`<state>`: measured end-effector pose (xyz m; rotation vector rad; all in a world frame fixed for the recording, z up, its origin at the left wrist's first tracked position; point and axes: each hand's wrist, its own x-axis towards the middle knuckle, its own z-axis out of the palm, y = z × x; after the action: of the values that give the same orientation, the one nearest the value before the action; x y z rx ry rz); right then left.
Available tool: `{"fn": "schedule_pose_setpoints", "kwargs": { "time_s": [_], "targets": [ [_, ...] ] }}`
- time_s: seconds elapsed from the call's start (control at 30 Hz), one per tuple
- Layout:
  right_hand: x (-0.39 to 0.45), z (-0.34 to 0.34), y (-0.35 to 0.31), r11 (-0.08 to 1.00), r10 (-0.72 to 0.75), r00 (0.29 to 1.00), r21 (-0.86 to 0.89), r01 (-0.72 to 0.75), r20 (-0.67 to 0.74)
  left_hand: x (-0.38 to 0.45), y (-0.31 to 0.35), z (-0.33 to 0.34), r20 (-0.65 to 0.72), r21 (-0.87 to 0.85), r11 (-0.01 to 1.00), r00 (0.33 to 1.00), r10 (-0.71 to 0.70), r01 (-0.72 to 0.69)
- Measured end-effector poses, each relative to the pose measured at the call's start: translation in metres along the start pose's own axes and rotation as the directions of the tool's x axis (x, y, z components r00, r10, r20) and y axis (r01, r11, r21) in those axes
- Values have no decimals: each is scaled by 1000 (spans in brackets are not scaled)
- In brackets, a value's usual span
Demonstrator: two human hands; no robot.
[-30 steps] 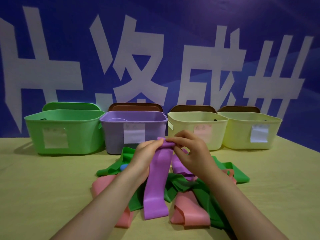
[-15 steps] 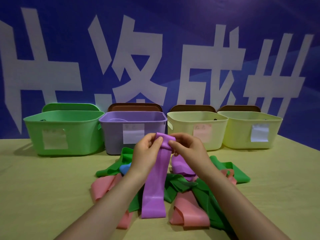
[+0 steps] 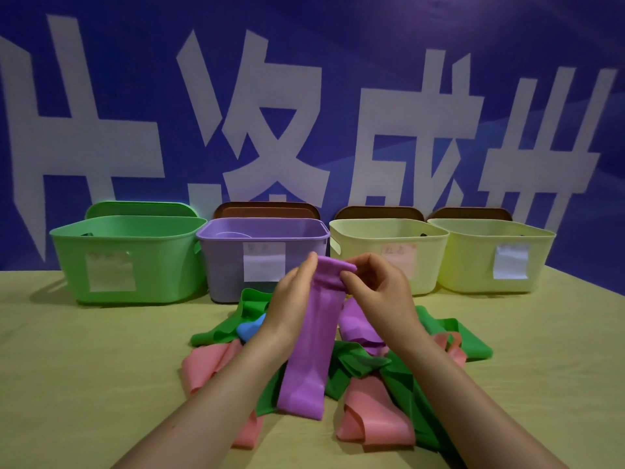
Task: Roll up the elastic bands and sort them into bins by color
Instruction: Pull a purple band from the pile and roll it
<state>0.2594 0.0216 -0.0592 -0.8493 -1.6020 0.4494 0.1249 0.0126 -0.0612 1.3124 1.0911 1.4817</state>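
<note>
A long purple band (image 3: 309, 346) hangs from both my hands above the pile, its top end curled into a small roll. My left hand (image 3: 291, 299) holds the roll's left side and my right hand (image 3: 375, 286) pinches its right side. Below lie several loose bands: green bands (image 3: 358, 363), pink bands (image 3: 372, 418), a second purple band (image 3: 355, 323) and a bit of a blue band (image 3: 250, 328). Behind stand a green bin (image 3: 135, 262), a purple bin (image 3: 230, 265) and two pale yellow bins (image 3: 429, 265) (image 3: 473, 262), each with a paper label.
Bin lids lean against the blue wall with white characters behind the bins. The yellow tablecloth (image 3: 84, 384) spreads left and right of the pile. A pale object lies inside the purple bin.
The hands have rolled the purple band's top end a little further, and its hanging tail has drawn slightly up. The pile and bins have not moved.
</note>
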Motion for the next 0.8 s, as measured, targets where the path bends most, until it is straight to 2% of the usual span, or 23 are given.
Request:
{"fn": "schedule_pose_setpoints", "kwargs": {
  "time_s": [0.1,0.23,0.37,0.43,0.53,0.63,0.8],
  "targets": [
    [0,-4,2,965,-173,984,-206,162,-35,0,-1,-2,22,7,987,987,-160,160],
    [-2,-4,4,846,-379,925,-391,362,36,-4,3,0,92,-41,980,977,-191,195],
    [0,-4,8,777,-432,896,-462,428,103,-5,6,3,92,-73,984,984,-153,159],
    [1,-5,10,784,-418,894,-433,444,160,-4,4,4,60,-93,982,985,-161,166],
    [2,-6,13,868,-327,922,-320,380,207,-4,2,4,41,-92,984,988,-148,151],
    [2,-7,12,942,-216,958,-217,255,187,-6,3,5,37,-112,987,993,-113,116],
    [2,-5,4,999,-24,989,31,20,145,-4,0,7,-39,-77,996,998,-58,55]
  ]
}}
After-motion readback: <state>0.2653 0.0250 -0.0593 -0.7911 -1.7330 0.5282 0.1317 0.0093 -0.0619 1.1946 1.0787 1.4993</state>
